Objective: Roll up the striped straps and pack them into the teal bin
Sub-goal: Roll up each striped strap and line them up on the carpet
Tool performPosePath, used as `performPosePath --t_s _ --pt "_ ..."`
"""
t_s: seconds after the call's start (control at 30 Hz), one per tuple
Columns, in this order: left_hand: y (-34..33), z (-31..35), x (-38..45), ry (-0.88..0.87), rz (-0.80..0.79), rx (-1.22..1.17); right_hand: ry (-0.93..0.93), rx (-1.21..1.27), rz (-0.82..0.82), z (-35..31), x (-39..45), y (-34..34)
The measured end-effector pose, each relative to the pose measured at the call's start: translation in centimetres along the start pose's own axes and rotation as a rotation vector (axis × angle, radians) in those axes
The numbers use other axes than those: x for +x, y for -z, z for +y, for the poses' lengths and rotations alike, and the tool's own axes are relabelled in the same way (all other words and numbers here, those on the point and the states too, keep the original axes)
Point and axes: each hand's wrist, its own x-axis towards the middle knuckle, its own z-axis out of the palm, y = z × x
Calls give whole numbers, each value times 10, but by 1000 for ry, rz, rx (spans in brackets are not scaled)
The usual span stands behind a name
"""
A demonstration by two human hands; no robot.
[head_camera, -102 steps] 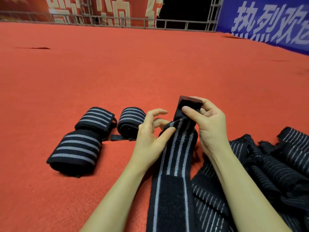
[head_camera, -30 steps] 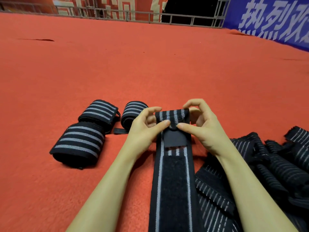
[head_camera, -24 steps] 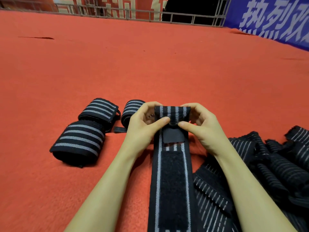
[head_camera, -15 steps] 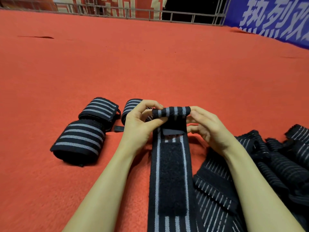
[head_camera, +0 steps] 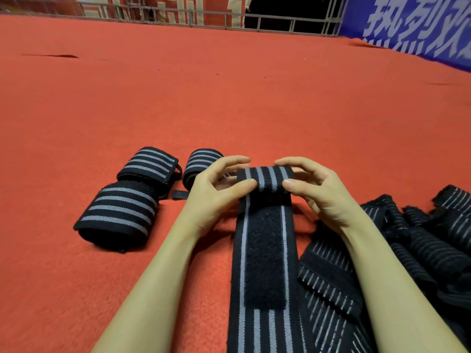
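Note:
A black strap with grey stripes (head_camera: 265, 250) runs from the bottom edge up the middle, a black hook-and-loop patch on top. Its far end is wound into a small roll (head_camera: 267, 179). My left hand (head_camera: 216, 189) pinches the roll's left end and my right hand (head_camera: 316, 189) its right end. Three finished rolls lie to the left on the red carpet: a large one (head_camera: 117, 215), one behind it (head_camera: 150, 164) and a third (head_camera: 198, 161) partly hidden by my left hand. No teal bin is in view.
A heap of loose striped straps (head_camera: 420, 250) lies at the right, under my right forearm. Red carpet (head_camera: 229, 98) stretches far ahead to a metal railing (head_camera: 229, 19) and a blue banner (head_camera: 420, 26) at the back right.
The strap's far end has been folded over and wound toward me into a thicker roll. The small dark tab near the end is now covered by it.

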Motion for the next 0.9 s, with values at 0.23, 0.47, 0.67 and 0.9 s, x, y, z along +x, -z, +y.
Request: performPosePath --t_s 0.23,0.47,0.67,0.9 --pt "3 1 0 -5 1 55 1 -70 23 0 2 -2" --pt "3 -1 1 -74 29 35 -39 -152 31 -1 -1 -5" --pt "2 -2 4 -205 60 70 -155 0 -48 -2 2 -3" --pt "3 -3 1 -165 14 27 -148 41 -10 -2 2 -5"
